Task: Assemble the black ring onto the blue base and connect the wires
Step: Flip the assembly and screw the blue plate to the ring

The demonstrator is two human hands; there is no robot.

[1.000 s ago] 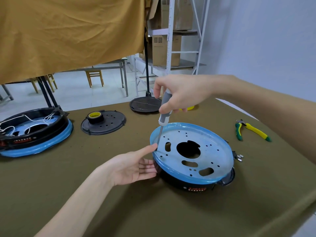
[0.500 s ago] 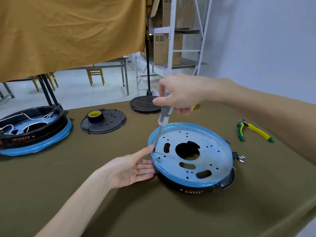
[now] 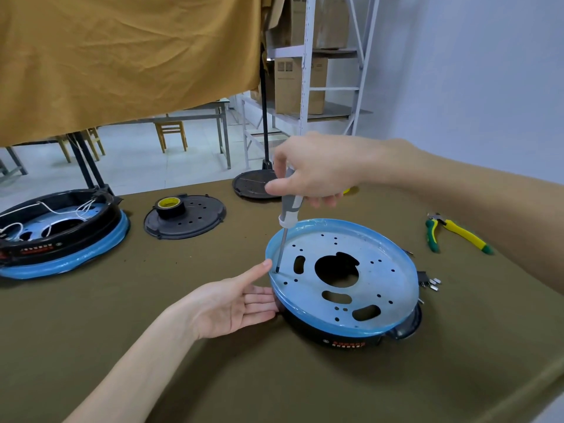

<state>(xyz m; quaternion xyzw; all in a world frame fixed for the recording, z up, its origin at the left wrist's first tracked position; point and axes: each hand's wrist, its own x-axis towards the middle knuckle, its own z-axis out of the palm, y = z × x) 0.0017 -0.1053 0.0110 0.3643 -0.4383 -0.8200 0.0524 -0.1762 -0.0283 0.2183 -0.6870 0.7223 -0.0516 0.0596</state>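
1. My right hand [image 3: 317, 170] has its grip curled round the grey screwdriver [image 3: 288, 210] handle, shaft nearly upright, tip down on the blue base [image 3: 378, 270] near its left rim.
2. My left hand [image 3: 232, 306] lies flat-fingered against that rim — thumb up on the edge, holding nothing.
3. The blue base sits over the black ring [image 3: 311, 329] on the table [image 3: 152, 346].
4. Farther out — green-and-yellow pliers [image 3: 454, 235] to the right, a second wired assembly [image 3: 58, 230] at far left.
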